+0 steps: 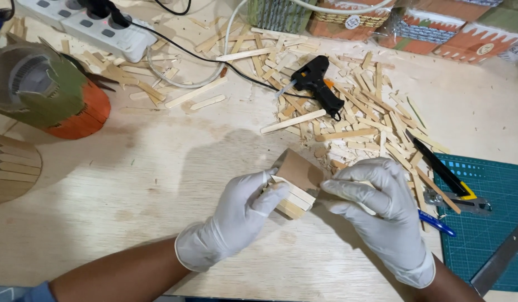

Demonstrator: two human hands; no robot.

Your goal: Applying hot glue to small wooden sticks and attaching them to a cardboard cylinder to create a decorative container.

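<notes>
A short brown cardboard tube [297,169] lies on the wooden table [147,168], partly covered with pale wooden sticks [292,198] glued side by side. My left hand [234,221], in a white glove, grips the stick-covered side of the tube. My right hand [376,204], also gloved, presses a wooden stick against the tube's right side. A black glue gun [319,85] lies on a heap of loose wooden sticks [359,120] beyond the tube.
A green cutting mat [488,223] with a black-and-yellow utility knife [441,170], a blue pen [436,222] and a metal ruler [502,254] is at right. An orange-and-green stick-covered holder [52,92] stands left, a white power strip [85,22] behind it. Decorated boxes [438,28] line the back.
</notes>
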